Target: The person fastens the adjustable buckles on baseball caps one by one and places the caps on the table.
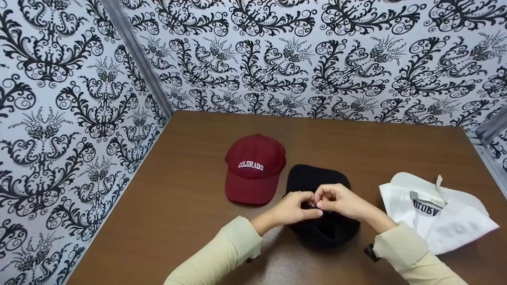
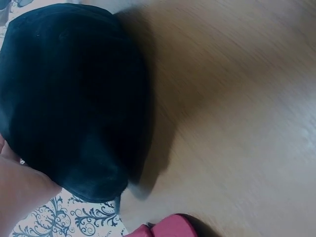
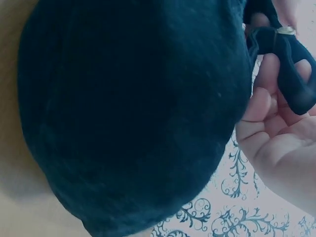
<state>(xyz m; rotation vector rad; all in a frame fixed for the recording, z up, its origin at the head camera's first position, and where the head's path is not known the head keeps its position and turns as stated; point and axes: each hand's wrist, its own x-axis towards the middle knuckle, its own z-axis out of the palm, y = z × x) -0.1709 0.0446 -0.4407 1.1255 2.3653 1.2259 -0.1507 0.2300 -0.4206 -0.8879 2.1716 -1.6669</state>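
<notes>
A black cap [image 1: 313, 177] lies on the table in front of me, its brim pointing away. Both hands meet over its back opening. My right hand [image 1: 344, 202] pinches the cap's adjustment strap [image 3: 291, 74], which forms a dark loop by a small metal buckle [image 3: 285, 31]. My left hand [image 1: 294, 208] grips the cap's back edge by the buckle, thumb and fingers curled close to the right hand's fingertips. In the left wrist view, the black crown hides most of that hand.
A maroon cap [image 1: 255, 168] lettered COLORADO sits left of the black one, brim toward me. To the right is a white cap [image 1: 459, 225], its back strap facing up, partly behind my right sleeve. Patterned walls [image 1: 277, 59] border the brown table [image 1: 190, 170].
</notes>
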